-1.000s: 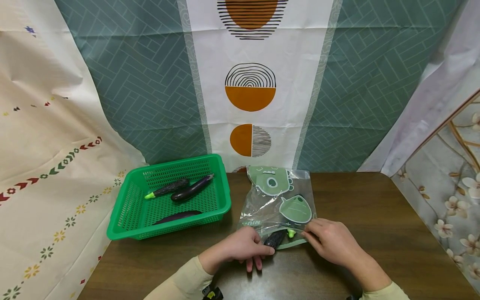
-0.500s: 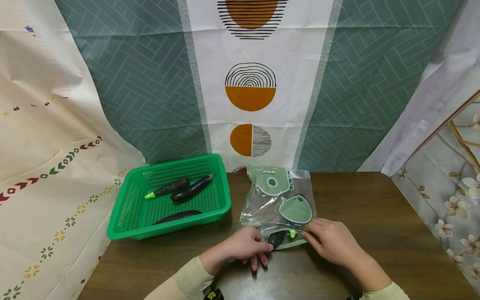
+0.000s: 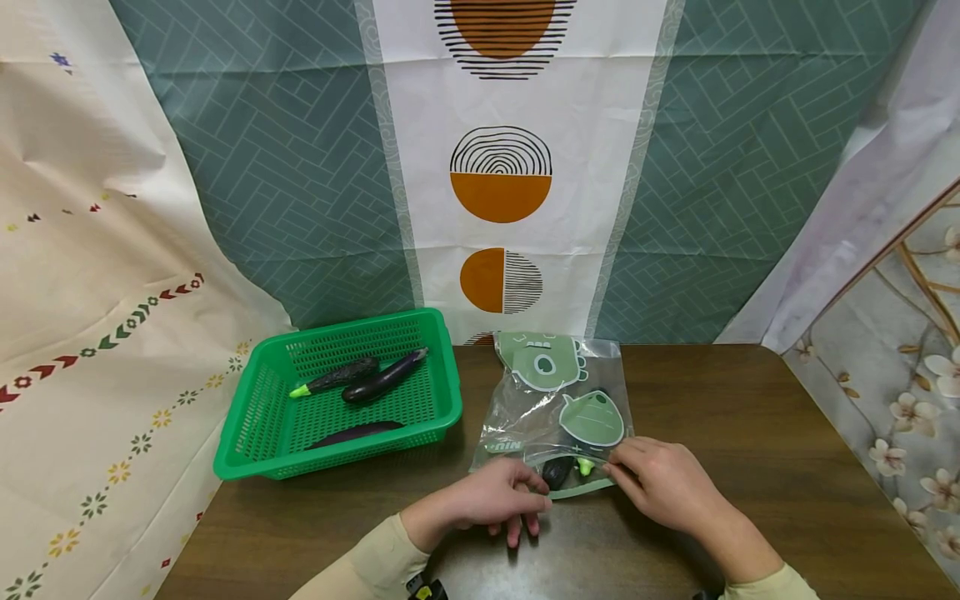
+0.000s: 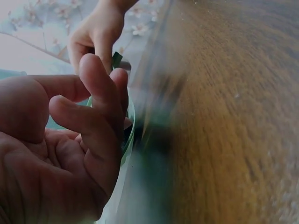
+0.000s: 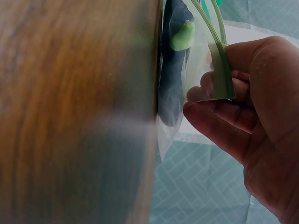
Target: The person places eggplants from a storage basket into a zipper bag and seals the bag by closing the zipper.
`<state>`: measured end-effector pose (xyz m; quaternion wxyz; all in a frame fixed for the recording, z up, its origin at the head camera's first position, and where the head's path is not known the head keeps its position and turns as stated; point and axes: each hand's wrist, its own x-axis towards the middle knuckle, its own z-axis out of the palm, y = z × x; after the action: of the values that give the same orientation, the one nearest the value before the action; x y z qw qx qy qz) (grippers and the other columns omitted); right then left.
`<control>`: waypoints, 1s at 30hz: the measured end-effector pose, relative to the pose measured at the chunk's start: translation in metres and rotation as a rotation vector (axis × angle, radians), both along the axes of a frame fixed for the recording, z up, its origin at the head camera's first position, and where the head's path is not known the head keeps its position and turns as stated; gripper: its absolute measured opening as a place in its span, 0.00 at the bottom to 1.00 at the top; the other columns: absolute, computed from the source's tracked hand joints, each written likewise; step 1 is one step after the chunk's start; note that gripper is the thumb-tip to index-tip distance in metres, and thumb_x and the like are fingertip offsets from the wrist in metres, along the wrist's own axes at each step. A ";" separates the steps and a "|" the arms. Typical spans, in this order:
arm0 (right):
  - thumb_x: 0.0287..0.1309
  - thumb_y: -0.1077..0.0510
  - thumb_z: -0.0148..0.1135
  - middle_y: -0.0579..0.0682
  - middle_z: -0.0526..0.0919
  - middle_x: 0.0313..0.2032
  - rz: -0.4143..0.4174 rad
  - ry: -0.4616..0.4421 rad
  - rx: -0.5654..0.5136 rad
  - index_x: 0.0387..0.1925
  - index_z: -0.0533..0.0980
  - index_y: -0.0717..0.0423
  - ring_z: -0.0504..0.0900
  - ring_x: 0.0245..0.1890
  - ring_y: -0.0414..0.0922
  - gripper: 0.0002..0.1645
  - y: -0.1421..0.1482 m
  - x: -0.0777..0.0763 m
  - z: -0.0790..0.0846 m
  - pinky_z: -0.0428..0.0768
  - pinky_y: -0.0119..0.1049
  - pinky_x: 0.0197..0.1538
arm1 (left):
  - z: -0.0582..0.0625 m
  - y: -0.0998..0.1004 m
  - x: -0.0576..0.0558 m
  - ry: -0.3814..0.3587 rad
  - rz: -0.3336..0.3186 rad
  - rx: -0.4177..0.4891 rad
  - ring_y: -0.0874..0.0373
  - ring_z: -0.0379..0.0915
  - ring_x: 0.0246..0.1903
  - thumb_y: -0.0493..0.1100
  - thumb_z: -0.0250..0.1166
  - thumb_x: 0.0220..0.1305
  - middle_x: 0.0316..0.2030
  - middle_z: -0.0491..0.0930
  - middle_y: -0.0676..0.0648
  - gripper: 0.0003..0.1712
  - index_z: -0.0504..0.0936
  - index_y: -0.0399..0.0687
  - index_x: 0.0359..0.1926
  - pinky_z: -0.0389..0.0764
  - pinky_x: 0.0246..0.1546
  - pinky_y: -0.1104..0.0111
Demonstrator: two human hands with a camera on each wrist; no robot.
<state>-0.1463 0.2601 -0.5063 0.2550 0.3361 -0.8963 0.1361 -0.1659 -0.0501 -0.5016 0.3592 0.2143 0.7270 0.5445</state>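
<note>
A clear zip bag (image 3: 540,421) with green cartoon prints lies flat on the table, its mouth toward me. Inside the mouth show the dark end of a long purple-black vegetable (image 3: 557,472) and a light-green stem end (image 3: 584,467). My left hand (image 3: 495,498) holds the left corner of the bag's mouth between thumb and index finger, the other fingers loosely bent below. The right hand (image 3: 660,482) pinches the right corner of the rim. In the right wrist view the green-edged rim (image 5: 223,77) stands between thumb and fingers, beside the dark vegetable (image 5: 172,88).
A green plastic basket (image 3: 442,421) stands at the left. In it lie a shiny eggplant (image 3: 382,379), a wrinkled dark vegetable with a green tip (image 3: 337,377) and another dark purple one (image 3: 356,433). Patterned cloths (image 3: 300,167) hang behind the brown wooden table (image 3: 720,400).
My left fingers have come off the dark vegetable's end and moved to the bag's rim. The vegetable sits a little farther inside the mouth. The right hand has stayed in place.
</note>
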 end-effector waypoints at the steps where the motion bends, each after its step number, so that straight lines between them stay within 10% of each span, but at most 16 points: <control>1: 0.57 0.57 0.84 0.32 0.83 0.31 0.000 0.000 0.000 0.33 0.84 0.41 0.81 0.31 0.33 0.12 0.000 0.000 0.000 0.82 0.36 0.30 | 0.000 0.000 0.000 -0.003 -0.009 0.002 0.63 0.76 0.13 0.44 0.70 0.78 0.26 0.89 0.44 0.19 0.84 0.34 0.60 0.66 0.10 0.74; 30: 0.57 0.56 0.85 0.32 0.84 0.31 -0.010 0.007 0.008 0.33 0.84 0.41 0.82 0.31 0.33 0.13 0.000 0.000 0.000 0.82 0.36 0.31 | -0.003 -0.001 -0.001 0.014 -0.138 -0.002 0.60 0.78 0.15 0.46 0.70 0.78 0.26 0.89 0.45 0.35 0.72 0.36 0.77 0.68 0.11 0.72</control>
<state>-0.1460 0.2597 -0.5063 0.2576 0.3334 -0.8975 0.1300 -0.1666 -0.0508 -0.5050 0.3908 0.2674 0.7136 0.5163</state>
